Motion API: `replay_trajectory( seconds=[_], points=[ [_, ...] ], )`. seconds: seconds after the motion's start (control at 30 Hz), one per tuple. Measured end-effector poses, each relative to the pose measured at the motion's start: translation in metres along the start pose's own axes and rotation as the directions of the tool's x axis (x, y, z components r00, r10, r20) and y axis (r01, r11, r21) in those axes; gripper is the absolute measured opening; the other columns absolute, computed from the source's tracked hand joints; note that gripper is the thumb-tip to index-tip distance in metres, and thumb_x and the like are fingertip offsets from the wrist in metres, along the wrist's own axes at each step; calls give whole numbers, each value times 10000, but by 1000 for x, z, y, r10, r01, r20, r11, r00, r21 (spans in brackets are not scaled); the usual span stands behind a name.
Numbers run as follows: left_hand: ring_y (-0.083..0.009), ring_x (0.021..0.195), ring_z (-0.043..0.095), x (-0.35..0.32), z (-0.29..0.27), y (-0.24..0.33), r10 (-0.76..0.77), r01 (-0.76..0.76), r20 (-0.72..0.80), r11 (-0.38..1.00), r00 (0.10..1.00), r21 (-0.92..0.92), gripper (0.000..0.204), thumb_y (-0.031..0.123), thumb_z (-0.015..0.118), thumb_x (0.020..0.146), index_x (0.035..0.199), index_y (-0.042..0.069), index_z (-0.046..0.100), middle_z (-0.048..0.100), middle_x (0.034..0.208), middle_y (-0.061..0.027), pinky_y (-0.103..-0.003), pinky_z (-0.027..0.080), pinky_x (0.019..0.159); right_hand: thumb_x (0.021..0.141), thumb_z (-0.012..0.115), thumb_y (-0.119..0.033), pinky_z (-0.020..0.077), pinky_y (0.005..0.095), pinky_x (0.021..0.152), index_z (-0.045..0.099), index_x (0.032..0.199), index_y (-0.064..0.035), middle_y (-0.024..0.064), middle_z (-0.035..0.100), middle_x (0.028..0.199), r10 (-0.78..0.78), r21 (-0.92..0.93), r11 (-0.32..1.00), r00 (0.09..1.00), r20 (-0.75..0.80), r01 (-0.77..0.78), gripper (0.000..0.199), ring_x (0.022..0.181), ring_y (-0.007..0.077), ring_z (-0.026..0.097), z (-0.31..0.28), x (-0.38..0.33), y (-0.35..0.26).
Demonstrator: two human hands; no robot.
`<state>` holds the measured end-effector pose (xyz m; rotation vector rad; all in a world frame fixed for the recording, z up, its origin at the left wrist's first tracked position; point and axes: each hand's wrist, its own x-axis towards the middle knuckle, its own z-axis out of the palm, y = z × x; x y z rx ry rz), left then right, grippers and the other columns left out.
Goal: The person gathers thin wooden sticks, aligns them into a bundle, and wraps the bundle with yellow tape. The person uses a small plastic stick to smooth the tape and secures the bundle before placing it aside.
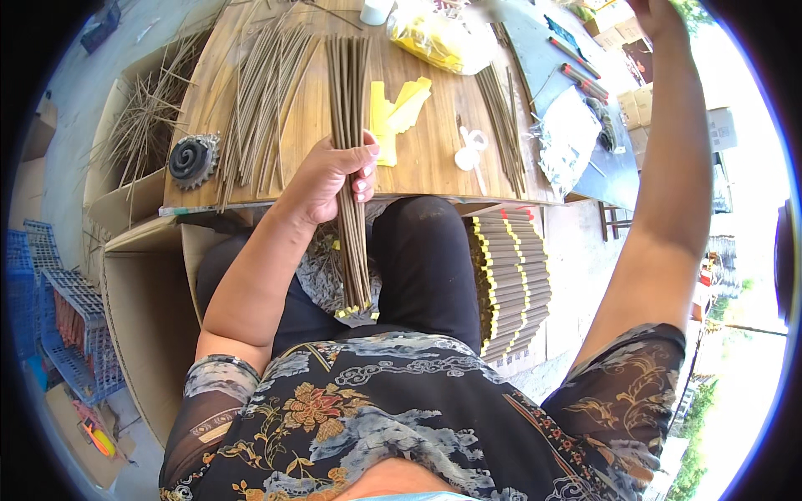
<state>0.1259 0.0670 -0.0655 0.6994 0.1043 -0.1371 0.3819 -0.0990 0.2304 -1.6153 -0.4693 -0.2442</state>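
My left hand [338,177] is closed round a bundle of thin brown sticks [349,92], which look like incense sticks. The bundle stands lengthwise over the near table edge, its lower end between my knees. Right beside it on the wood lie yellow paper strips [393,117]. My right arm is raised far out to the right; my right hand [658,18] is at the top edge, its fingers cut off from sight. Loose sticks [266,108] are spread on the table left of the bundle, and a smaller row of sticks [503,125] lies to the right.
A dark round coil [192,160] sits at the table's left corner. Clear bags with yellow contents [439,40] and a white tape-like roll [468,157] are on top. Yellow-banded bundles [514,284] are stacked right of my knees. Cardboard boxes [144,309] and blue crates [79,334] stand left.
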Motion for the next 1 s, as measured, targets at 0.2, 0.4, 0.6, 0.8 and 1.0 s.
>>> replay_trajectory(
  seconds=[0.2,0.4,0.6,0.8,1.0],
  points=[
    [-83,473,445,6,1,-4,-2,2,-43,1000,999,-7,168,114,617,790,896,87,489,458,620,6,-221,371,414,752,567,51,537,285,653,555,851,90,133,578,812,367,518,827,908,-203,-218,107,715,213,588,-178,-32,190],
    [-91,479,448,6,-1,-3,-5,2,-56,998,998,-58,136,91,604,793,885,82,504,460,623,-1,-223,365,417,749,518,84,545,279,596,522,790,72,134,554,759,517,567,805,676,-525,-176,43,654,211,568,-136,-141,280],
    [-83,492,451,4,-4,0,23,-24,-7,998,1000,-66,118,109,600,809,875,97,503,456,635,10,-229,376,430,779,519,86,572,283,623,468,776,32,124,559,754,567,510,800,673,-474,-316,75,640,219,593,-108,-192,304],
    [-83,493,442,2,-4,3,37,-35,12,993,999,-110,123,128,603,811,865,105,496,455,626,8,-228,377,433,789,504,84,575,290,640,455,802,62,135,553,767,568,568,790,621,-540,-230,55,674,233,593,-113,-205,297],
    [-108,450,423,-2,-3,7,63,-60,28,992,998,-107,120,119,590,812,831,78,479,464,603,-15,-252,379,412,807,495,52,573,280,649,473,863,104,165,564,834,708,658,680,525,-473,-324,80,724,238,603,-130,-200,324]
  ],
)
